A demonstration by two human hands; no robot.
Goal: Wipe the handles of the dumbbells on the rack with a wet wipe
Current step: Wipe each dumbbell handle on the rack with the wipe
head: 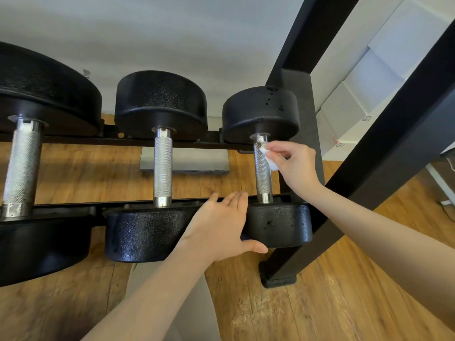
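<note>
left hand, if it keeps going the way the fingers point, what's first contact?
Probably the rack's near rail, just beyond the left hand's fingertips, between the two smaller dumbbells; depth is unclear, so it could pass over the rail.

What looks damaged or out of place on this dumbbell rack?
The rightmost dumbbell has small chips pitting both black heads, and its handle looks darkened near the far collar, where the right hand holds the wet wipe.

Three dumbbells lie side by side across the rack rails

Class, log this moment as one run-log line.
right hand: presses wet wipe on right dumbbell handle | left hand: steadies its near head
</note>
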